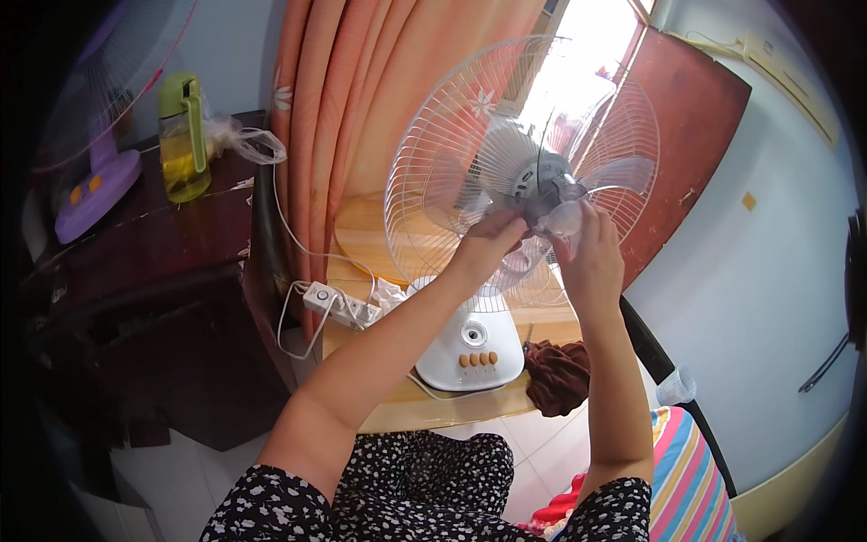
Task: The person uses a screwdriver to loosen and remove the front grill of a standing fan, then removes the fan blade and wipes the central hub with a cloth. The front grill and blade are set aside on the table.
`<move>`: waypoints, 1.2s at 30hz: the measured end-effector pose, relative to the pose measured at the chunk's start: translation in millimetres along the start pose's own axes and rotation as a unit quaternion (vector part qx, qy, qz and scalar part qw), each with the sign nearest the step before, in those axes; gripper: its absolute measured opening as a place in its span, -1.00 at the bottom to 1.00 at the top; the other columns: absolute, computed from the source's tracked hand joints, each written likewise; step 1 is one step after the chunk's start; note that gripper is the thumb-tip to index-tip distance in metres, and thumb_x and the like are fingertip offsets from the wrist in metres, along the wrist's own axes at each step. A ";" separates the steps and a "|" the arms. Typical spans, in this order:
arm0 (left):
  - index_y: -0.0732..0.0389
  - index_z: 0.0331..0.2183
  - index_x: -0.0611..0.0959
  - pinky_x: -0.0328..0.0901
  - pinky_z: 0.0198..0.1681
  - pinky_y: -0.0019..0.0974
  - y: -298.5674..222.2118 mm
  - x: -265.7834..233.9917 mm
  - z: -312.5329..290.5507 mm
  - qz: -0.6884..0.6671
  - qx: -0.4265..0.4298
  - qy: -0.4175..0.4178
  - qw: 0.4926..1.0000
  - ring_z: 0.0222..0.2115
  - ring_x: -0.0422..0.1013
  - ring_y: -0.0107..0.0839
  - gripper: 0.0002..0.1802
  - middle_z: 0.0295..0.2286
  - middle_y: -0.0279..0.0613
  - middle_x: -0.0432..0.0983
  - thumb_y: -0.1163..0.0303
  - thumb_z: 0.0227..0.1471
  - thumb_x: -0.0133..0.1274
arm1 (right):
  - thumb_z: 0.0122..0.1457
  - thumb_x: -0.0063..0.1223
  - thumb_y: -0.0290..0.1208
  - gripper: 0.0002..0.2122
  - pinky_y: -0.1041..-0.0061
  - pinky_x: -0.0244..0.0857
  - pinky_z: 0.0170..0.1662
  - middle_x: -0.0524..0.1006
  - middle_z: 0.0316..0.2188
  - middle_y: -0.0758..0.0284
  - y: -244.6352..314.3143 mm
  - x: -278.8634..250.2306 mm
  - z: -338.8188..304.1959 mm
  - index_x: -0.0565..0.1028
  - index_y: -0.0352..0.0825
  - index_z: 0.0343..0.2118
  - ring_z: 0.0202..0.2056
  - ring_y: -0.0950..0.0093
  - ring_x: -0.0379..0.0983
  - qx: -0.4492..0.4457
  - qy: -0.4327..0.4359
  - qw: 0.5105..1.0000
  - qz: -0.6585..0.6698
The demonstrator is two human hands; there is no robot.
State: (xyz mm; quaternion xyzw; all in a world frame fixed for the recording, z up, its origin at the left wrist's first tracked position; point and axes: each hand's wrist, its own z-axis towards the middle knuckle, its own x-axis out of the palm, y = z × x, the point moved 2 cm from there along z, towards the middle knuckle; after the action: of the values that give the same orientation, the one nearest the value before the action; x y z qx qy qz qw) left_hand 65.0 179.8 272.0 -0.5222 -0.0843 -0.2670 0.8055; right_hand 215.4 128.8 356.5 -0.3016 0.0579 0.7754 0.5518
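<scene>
A table fan with a white base point(470, 334) and orange-brown buttons stands on a light wooden table. Its wire grille point(402, 172) surrounds translucent fan blades point(625, 175) and a grey motor housing point(515, 163). Just below the hub, my left hand point(495, 242) has its fingers drawn together; what is between the fingertips is hidden. Opposite it, my right hand point(592, 257) bends its fingers round a clear part of the blades close to the hub. Both hands are at the open front of the grille.
A white power strip point(341, 305) with cords and a dark brown cloth point(557, 375) lie on the table. Left, a dark cabinet point(172, 244) bears a green-lidded bottle point(184, 140) and a purple fan point(99, 190). An orange curtain point(316, 117) hangs behind; striped fabric point(686, 470) is at lower right.
</scene>
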 end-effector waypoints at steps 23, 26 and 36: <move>0.29 0.04 0.41 0.25 0.05 -0.39 2.8 1.6 -0.4 -0.010 0.007 0.008 1.000 -0.09 0.38 -0.47 -0.57 -0.11 -0.22 0.45 0.27 0.20 -0.06 | -0.08 0.29 -0.20 -0.38 0.30 0.44 -0.32 0.38 -0.06 0.16 -9.0 7.7 1.2 0.30 -0.33 0.04 -0.22 0.16 0.49 0.127 0.128 0.983 0.028; 0.28 0.05 0.40 0.24 0.05 -0.40 5.2 -3.2 1.2 -0.022 0.005 0.006 1.000 -0.08 0.38 -0.47 -0.56 -0.10 -0.22 0.44 0.27 0.20 -0.06 | -0.07 0.29 -0.23 -0.43 0.29 0.44 -0.32 0.38 -0.08 0.15 -0.2 2.7 -2.6 0.33 -0.34 0.00 -0.22 0.16 0.49 0.114 0.042 0.992 0.027; 0.27 0.04 0.43 0.25 0.02 -0.42 2.9 -0.7 0.3 0.016 0.001 0.012 1.000 -0.09 0.37 -0.50 -0.60 -0.10 -0.25 0.44 0.31 0.20 -0.06 | 0.05 0.16 -0.21 -0.61 0.33 0.42 -0.34 0.53 -0.41 0.16 -0.5 5.4 10.4 0.45 -0.43 -0.18 -0.41 0.27 0.54 0.090 -0.037 0.995 0.037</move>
State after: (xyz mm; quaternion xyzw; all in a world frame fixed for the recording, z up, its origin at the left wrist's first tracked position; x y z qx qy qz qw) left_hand 66.0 181.2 269.5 -0.5197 -0.0669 -0.2603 0.8110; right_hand 210.5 137.8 362.1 -0.2200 0.1182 0.7977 0.5489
